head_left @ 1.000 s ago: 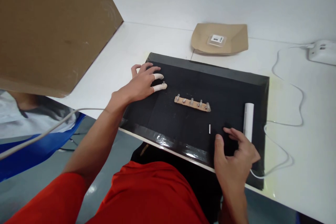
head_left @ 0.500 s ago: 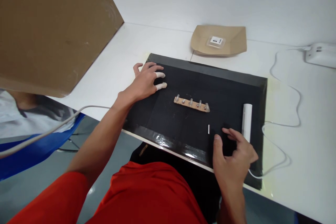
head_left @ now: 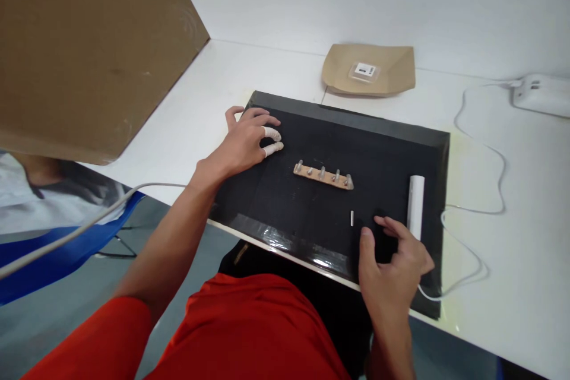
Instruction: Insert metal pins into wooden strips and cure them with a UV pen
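My left hand (head_left: 252, 135) rests at the left part of the black mat (head_left: 285, 202), fingers spread, with pale finger cots on two of them. Nothing is in it. Between my hands lies a thin tan strip (head_left: 323, 175) bearing several small clear upright pieces and shiny bits. A small silvery pin (head_left: 351, 218) lies on the mat just left of my right hand (head_left: 392, 261). That hand is held over the mat's front right, thumb and fingers apart, holding nothing. Right behind it is a white bar-shaped device (head_left: 416, 205), its near end hidden by the hand.
A brown paper tray (head_left: 394, 68) with a labelled clear case (head_left: 364, 72) sits at the back. At right are a white power strip (head_left: 541, 95) and a loose white cable (head_left: 501, 172). A large brown board (head_left: 98, 53) stands at left, with another person's arm (head_left: 42, 170) beneath it.
Both hands keep almost the same pose and place. The whole view has shifted very slightly; the strip and pin lie as before on the mat.
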Motion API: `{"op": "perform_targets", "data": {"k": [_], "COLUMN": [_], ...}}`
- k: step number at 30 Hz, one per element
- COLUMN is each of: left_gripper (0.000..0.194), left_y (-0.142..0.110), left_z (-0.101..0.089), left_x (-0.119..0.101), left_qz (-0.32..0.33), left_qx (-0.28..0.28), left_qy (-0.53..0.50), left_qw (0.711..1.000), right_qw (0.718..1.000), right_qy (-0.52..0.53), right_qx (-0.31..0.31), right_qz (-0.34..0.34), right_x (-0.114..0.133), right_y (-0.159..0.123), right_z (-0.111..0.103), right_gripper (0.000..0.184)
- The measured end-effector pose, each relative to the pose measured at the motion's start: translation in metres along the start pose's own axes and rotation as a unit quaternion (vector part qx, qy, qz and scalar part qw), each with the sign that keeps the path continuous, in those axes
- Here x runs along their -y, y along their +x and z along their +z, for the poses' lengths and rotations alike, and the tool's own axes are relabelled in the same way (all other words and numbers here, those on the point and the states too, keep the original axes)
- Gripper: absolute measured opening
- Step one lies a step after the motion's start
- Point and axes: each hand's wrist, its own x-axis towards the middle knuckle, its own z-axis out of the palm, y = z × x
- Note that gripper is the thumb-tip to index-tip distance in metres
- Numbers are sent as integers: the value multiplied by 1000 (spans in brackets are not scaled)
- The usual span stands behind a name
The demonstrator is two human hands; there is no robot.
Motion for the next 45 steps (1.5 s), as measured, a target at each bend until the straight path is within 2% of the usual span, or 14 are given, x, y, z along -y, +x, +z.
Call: {"op": "perform_targets", "data": {"k": [8, 13, 20, 22, 27, 31, 38, 45], "left_gripper": [9, 8, 6, 5, 6, 4, 7, 8], "left_y": [-21, -27, -29, -29, -30, -30, -29, -30], "left_z": [6, 11, -2, -4, 6, 17, 18, 19], "left_x": [-6, -14, -40, -49, -67, -72, -70, -68], "left_qz": [68, 56, 78, 99, 150, 161, 142, 116], "left_qx": [-39, -74, -178, -191, -162, -151, -118, -128], "left_qy": [-4, -4, 9, 13, 15, 19, 19, 13], "left_qw": [997, 996, 981, 976, 975, 975, 983, 985], "right_qw": [1000, 1000, 1000, 1000, 1000, 1000, 1000, 1000], "right_qy": [-2, -4, -5, -4, 0, 1, 1, 4], "right_qx": [1, 0, -1, -3, 2, 4, 13, 12], "right_qz": [1, 2, 2, 3, 10, 9, 15, 23], "right_x": [1, 1, 1, 2, 2, 2, 3, 4], "right_y": [1, 1, 1, 0, 0, 0, 1, 1], "right_z": [0, -1, 0, 0, 0, 0, -2, -1], "right_gripper": [40, 40, 40, 41, 39, 39, 38, 38]}}
